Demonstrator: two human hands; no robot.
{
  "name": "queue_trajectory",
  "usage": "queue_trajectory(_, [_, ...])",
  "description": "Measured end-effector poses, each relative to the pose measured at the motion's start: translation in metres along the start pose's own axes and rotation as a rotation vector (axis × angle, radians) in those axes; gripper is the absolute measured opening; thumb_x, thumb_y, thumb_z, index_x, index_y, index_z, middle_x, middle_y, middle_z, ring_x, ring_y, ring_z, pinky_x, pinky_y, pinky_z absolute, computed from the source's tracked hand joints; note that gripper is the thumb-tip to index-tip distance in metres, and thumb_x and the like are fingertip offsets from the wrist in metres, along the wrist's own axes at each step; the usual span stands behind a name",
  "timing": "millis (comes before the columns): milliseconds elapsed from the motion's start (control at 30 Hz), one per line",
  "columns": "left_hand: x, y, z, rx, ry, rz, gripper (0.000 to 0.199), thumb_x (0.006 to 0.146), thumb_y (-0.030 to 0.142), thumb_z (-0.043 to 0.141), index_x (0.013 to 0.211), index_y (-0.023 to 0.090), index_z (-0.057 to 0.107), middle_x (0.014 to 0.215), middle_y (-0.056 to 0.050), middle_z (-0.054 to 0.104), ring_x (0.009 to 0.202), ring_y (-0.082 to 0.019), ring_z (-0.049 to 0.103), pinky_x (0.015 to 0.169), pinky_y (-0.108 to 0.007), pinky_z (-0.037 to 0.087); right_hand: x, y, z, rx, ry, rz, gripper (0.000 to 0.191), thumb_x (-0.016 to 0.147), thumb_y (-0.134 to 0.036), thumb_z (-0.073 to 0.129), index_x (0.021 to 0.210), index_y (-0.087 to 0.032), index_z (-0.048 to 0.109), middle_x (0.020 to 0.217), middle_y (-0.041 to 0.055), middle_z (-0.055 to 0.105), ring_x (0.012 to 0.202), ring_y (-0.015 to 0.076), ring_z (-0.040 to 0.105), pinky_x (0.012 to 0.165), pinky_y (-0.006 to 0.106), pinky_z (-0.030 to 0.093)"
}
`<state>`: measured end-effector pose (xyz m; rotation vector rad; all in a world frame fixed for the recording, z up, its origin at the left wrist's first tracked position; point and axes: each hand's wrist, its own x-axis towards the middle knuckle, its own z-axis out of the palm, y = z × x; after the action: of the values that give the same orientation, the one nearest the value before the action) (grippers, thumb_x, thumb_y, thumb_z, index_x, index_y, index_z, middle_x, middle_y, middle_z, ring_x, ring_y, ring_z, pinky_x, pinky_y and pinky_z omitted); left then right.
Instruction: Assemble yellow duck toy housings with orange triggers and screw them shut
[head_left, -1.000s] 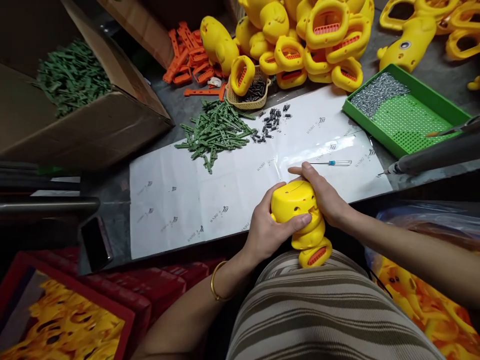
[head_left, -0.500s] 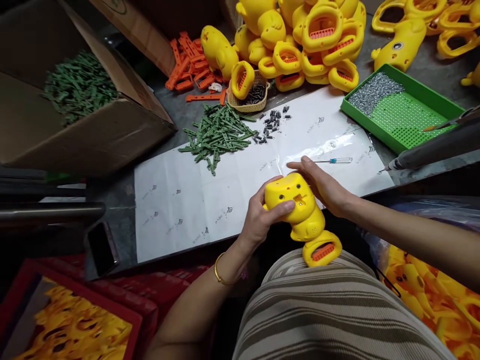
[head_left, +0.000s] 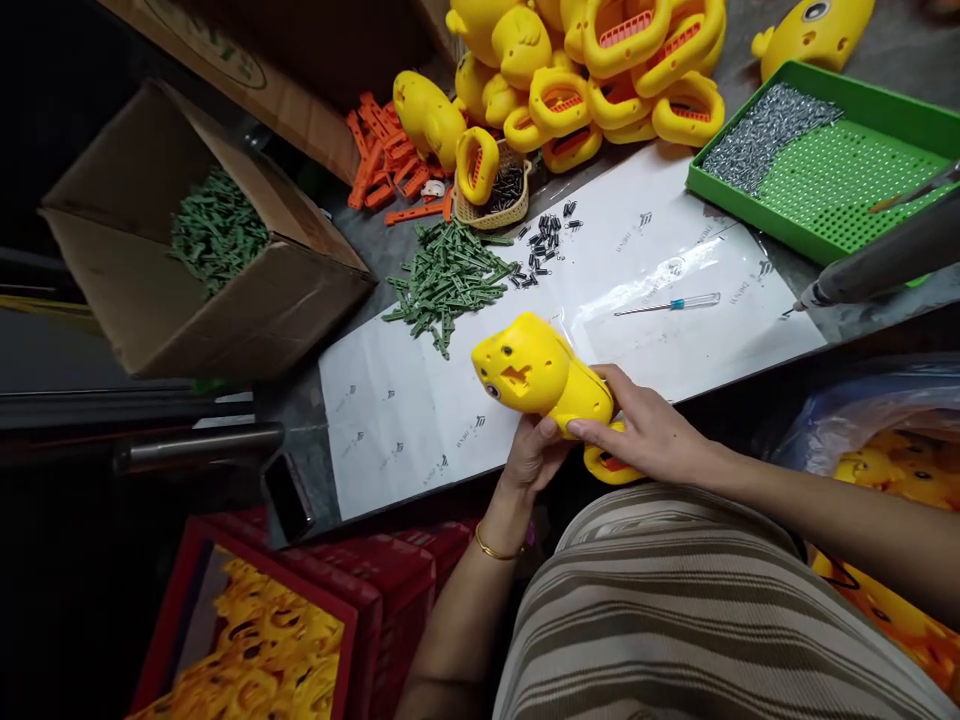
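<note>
Both hands hold a yellow duck-shaped toy body [head_left: 536,365] over the front edge of the white sheet [head_left: 420,400]. Its head points left, with a notched opening and small holes facing up. My left hand [head_left: 534,455] grips it from below. My right hand [head_left: 649,430] has its thumb and fingers closed round the body near the ring handle [head_left: 600,462], which hangs at the lower right. On the sheet lie a screwdriver with a clear handle [head_left: 694,301], a pile of green parts [head_left: 450,275] and dark springs [head_left: 546,245].
Yellow toys [head_left: 562,100] are heaped behind a small basket [head_left: 495,212]. Orange parts [head_left: 382,150] lie beside them. A green tray [head_left: 825,230] of screws and a powered driver [head_left: 877,255] are at right, a cardboard box [head_left: 217,320] at left, a phone [head_left: 289,495] at the table corner.
The toy has turned, its head now pointing left and its handle lower right. My right hand has come down from beside it and closed on it. The view has shifted.
</note>
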<state>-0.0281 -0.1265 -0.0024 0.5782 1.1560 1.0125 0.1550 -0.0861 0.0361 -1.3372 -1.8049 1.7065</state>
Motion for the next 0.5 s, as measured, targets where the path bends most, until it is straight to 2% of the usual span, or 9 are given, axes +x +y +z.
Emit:
queue_trajectory(67, [-0.004,-0.004,0.004,0.002,0.079,0.037,0.074,0.059,0.059,0.083,0.121,0.023,0.062,0.130,-0.011,0.066,0.123,-0.031,0.060,0.101,-0.044,0.052,0.001,0.001,-0.002,-0.015,0.013,-0.080,0.065,0.088,-0.064,0.052,0.135,-0.020,0.044,0.113,0.0123,0.064,0.096,0.0279,0.061,0.082,0.041,0.047])
queue_trajectory(100, [-0.004,-0.005,0.007,0.018,0.117,0.066,0.074,0.057,0.057,0.085,0.120,0.023,0.062,0.128,-0.010,0.067,0.123,-0.030,0.061,0.102,-0.043,0.052,0.003,0.002,-0.002,0.006,0.050,-0.120,0.060,0.090,-0.064,0.049,0.130,-0.020,0.048,0.115,0.0121,0.062,0.100,0.0274,0.060,0.086,0.042,0.047])
queue_trajectory(167, [-0.006,-0.004,0.015,0.071,0.159,0.129,0.071,0.056,0.050,0.088,0.116,0.022,0.064,0.125,-0.009,0.069,0.121,-0.029,0.062,0.103,-0.041,0.052,0.007,0.003,-0.001,0.102,0.155,-0.168,0.049,0.094,-0.064,0.039,0.110,-0.022,0.058,0.112,0.0099,0.061,0.104,0.0253,0.057,0.093,0.040,0.044])
queue_trajectory(233, [-0.008,-0.004,0.025,0.115,0.155,0.180,0.062,0.060,0.044,0.087,0.114,0.020,0.067,0.123,-0.009,0.070,0.118,-0.028,0.064,0.104,-0.040,0.051,0.014,0.004,0.004,0.226,0.248,-0.134,0.052,0.097,-0.064,0.028,0.088,-0.022,0.058,0.097,0.0070,0.062,0.095,0.0229,0.057,0.090,0.039,0.044])
queue_trajectory(300, [-0.011,-0.004,0.036,0.141,0.140,0.222,0.051,0.068,0.040,0.083,0.111,0.017,0.069,0.122,-0.009,0.071,0.115,-0.027,0.066,0.105,-0.039,0.051,0.022,0.005,0.010,0.332,0.325,-0.076,0.056,0.097,-0.065,0.023,0.075,-0.023,0.051,0.080,0.0050,0.060,0.081,0.0213,0.055,0.081,0.037,0.044])
queue_trajectory(400, [-0.014,-0.002,0.052,0.190,0.171,0.295,0.044,0.076,0.038,0.078,0.112,0.015,0.068,0.117,-0.009,0.072,0.110,-0.024,0.068,0.102,-0.037,0.051,0.034,0.005,0.017,0.404,0.437,-0.062,0.055,0.097,-0.063,0.021,0.065,-0.024,0.044,0.066,0.0032,0.054,0.067,0.0198,0.050,0.071,0.036,0.042])
queue_trajectory(500, [-0.008,0.004,0.059,0.269,0.251,0.368,0.048,0.078,0.041,0.076,0.115,0.014,0.064,0.115,-0.010,0.072,0.106,-0.024,0.068,0.098,-0.035,0.053,0.047,0.006,0.016,0.335,0.485,-0.051,0.044,0.096,-0.052,0.032,0.061,-0.025,0.040,0.062,0.0041,0.054,0.068,0.0212,0.050,0.072,0.036,0.042])
